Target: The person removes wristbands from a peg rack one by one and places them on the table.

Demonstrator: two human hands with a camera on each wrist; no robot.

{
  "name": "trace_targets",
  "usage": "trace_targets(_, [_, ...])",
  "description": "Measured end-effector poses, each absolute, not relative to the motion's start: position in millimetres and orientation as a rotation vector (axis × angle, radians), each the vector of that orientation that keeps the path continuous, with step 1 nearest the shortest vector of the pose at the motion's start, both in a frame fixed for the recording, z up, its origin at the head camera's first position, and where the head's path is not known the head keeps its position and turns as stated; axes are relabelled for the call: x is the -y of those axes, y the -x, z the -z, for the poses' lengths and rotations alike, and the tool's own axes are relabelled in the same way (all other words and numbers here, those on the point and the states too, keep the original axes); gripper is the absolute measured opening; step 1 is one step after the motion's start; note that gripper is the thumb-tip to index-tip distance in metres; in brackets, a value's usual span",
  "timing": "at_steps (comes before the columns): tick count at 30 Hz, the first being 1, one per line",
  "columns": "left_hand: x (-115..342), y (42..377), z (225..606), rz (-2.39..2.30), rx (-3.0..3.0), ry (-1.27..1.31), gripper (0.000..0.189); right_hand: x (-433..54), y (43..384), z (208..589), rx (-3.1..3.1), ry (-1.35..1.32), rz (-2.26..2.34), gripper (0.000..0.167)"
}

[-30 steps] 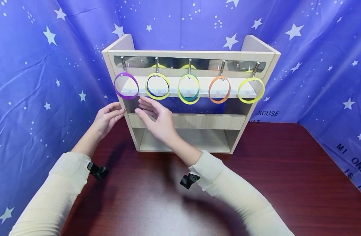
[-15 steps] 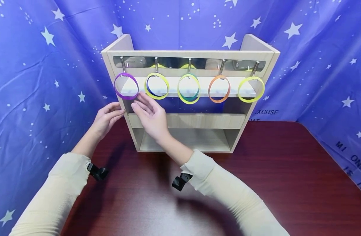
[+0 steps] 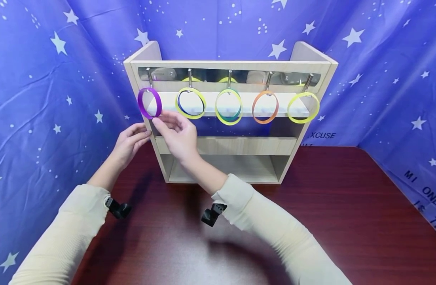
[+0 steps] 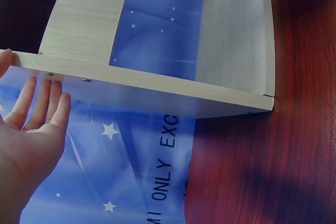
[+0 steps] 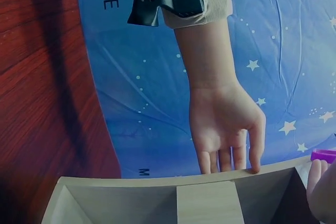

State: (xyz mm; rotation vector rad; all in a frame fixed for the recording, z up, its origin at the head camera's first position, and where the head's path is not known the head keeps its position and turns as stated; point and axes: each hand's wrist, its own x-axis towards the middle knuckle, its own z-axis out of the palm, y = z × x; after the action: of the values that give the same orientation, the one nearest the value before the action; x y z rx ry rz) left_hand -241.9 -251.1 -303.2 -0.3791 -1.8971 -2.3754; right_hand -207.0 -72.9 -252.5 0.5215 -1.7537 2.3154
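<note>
In the head view a purple ring (image 3: 149, 103) hangs from the leftmost metal hook of a wooden rack (image 3: 225, 146). My right hand (image 3: 179, 136) pinches its lower right edge between thumb and fingers, and the ring is turned at an angle. In the right wrist view only a sliver of the purple ring (image 5: 323, 155) shows beside my right hand (image 5: 323, 195). My left hand (image 3: 129, 142) rests against the rack's left side panel. In the left wrist view, the left hand's straight fingertips (image 4: 65, 100) touch the panel's outer face, near small screws.
More rings hang on the other hooks: a yellow ring (image 3: 202, 113) with a blue one, a yellow ring (image 3: 217, 107) with a green one, an orange ring (image 3: 254, 107) and a yellow ring (image 3: 315, 114). The rack stands on a dark red table (image 3: 339, 206) before a starry blue curtain.
My right hand has moved left and slightly up, and it now pinches the purple ring, which has turned and shifted a little left. My left hand has stayed in place.
</note>
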Motion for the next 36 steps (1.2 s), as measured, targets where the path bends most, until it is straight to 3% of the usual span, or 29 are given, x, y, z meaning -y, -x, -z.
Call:
trace_targets(12, [245.9,244.5,299.5,2.392,1.861,0.322,0.027,82.7,208.7,244.0,1.504,-0.202,-2.550,0.025])
trace_targets(36, [248.5,243.7,305.5,2.335,1.934,0.313,0.024,81.6,207.5,241.5,1.094,0.000,-2.986,0.027])
